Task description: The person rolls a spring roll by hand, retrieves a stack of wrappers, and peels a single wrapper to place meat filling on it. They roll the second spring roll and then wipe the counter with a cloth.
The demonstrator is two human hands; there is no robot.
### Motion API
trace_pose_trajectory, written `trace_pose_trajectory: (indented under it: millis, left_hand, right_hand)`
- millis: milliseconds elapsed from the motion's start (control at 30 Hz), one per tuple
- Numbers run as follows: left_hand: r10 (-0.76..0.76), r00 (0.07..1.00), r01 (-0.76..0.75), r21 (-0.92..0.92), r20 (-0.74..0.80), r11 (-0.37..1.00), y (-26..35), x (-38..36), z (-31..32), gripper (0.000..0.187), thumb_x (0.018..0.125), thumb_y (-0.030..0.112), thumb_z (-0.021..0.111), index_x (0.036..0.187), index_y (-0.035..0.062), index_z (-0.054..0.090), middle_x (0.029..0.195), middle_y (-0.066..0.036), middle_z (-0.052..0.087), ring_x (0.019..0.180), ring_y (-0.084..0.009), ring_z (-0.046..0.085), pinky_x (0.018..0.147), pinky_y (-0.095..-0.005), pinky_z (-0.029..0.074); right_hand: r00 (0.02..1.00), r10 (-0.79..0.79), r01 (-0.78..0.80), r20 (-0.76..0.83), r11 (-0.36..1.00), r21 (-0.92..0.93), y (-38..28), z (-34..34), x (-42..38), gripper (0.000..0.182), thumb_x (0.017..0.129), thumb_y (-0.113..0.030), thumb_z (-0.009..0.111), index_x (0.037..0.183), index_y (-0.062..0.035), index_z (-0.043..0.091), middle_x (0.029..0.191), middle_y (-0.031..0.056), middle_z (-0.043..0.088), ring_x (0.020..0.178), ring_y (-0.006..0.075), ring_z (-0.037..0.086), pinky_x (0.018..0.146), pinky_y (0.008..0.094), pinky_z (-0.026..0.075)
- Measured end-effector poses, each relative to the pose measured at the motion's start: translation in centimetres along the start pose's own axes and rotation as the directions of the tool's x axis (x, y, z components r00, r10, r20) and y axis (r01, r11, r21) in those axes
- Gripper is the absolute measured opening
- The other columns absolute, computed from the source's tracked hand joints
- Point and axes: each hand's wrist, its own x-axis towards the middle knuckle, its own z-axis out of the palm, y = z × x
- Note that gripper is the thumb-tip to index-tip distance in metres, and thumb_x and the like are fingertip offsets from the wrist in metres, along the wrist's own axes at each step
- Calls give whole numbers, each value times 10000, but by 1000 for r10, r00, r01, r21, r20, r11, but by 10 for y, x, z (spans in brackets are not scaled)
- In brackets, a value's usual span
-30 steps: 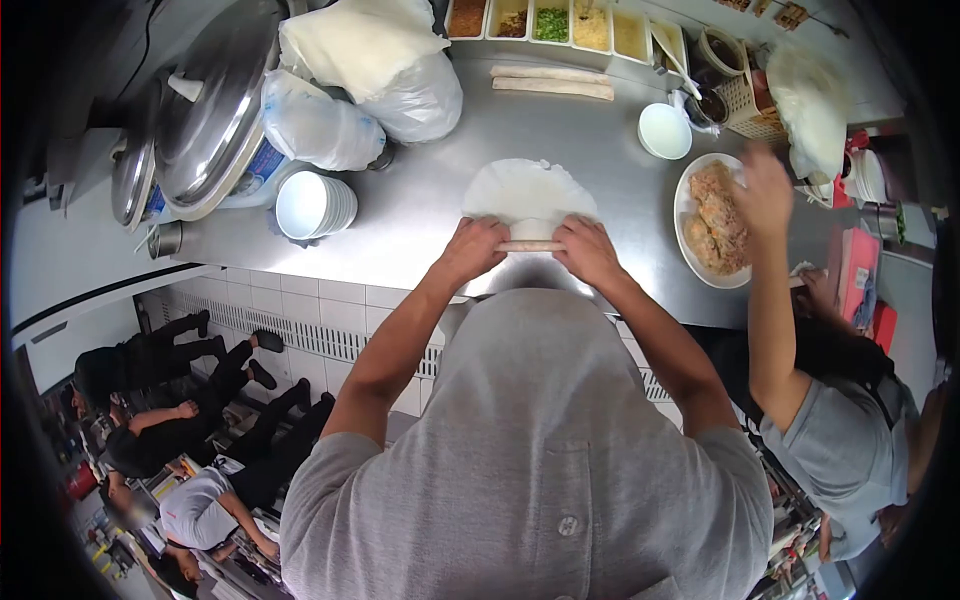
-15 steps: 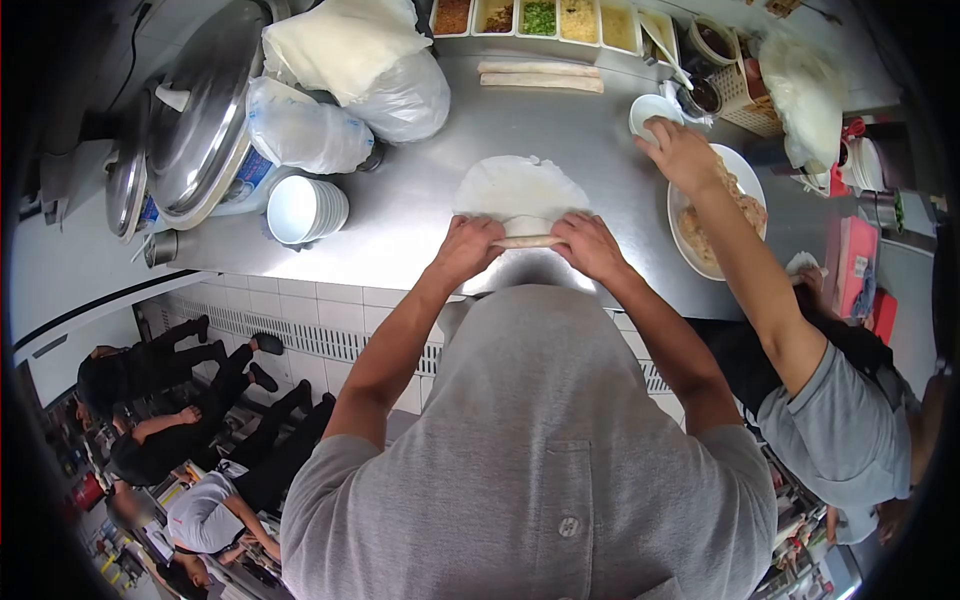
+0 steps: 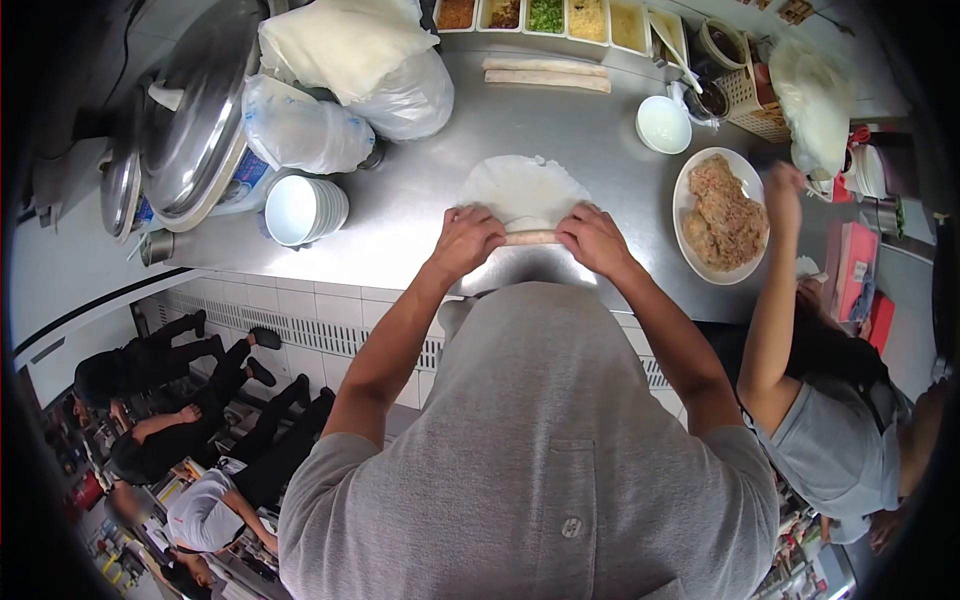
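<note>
Both hands, left hand (image 3: 465, 240) and right hand (image 3: 595, 238), grip one half-rolled wrapper (image 3: 523, 190), with two finished rolls (image 3: 547, 73) beyond it and one filling plate (image 3: 690, 175) right of it.

— Upper half of the frame: long brushed stainless-steel counter (image 3: 420, 215), gleaming under overhead light.
— Below its front edge: white square-tiled wall (image 3: 300, 300). Lower left: dim, cluttered kitchen floor (image 3: 120, 520).
</note>
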Motion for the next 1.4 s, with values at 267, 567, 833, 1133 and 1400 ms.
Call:
trace_pose_trajectory:
  millis: [267,567,833,1133,1400]
  left_hand:
    - [22,1000,-23,50,22,998,-4,6,-4,80,866,220,672,912,185,727,964,5,628,1006,-218,571,923,-427,357]
    - [53,995,-45,100,-79,994,6,6,0,110,859,189,670,955,144,700,942,-20,624,964,-223,588,899,-406,393]
    - [116,987,-110,60,-112,992,9,4,7,125,848,212,696,952,143,702,958,-17,638,945,-208,595,885,-402,395]
    - [27,999,-29,84,21,996,6,21,-3,116,881,205,645,940,144,724,973,-15,663,985,-212,600,886,-405,397]
    - [90,992,-86,49,-91,995,10,21,0,155,857,194,682,1000,181,742,1009,3,653,1010,-211,589,913,-411,396]
  right_hand:
    - [976,-204,198,-75,977,-76,-17,7,7,150,857,-189,675,979,-113,715,1022,49,583,1042,237,547,905,397,436]
    - [964,-258,253,-62,965,-71,-14,15,15,155,833,-159,685,977,-110,714,988,27,587,1006,228,546,883,383,433]
    - [960,-263,263,-91,965,-16,-10,17,20,110,841,-148,674,931,-104,717,973,35,591,986,238,551,864,392,440]
    - [936,-323,319,-140,946,-55,-19,16,22,164,834,-174,702,989,-125,717,999,27,581,1018,232,548,870,386,444]
    - [965,-242,242,-98,970,-13,-14,12,33,176,834,-187,710,998,-125,721,1007,42,558,1034,241,532,903,403,441]
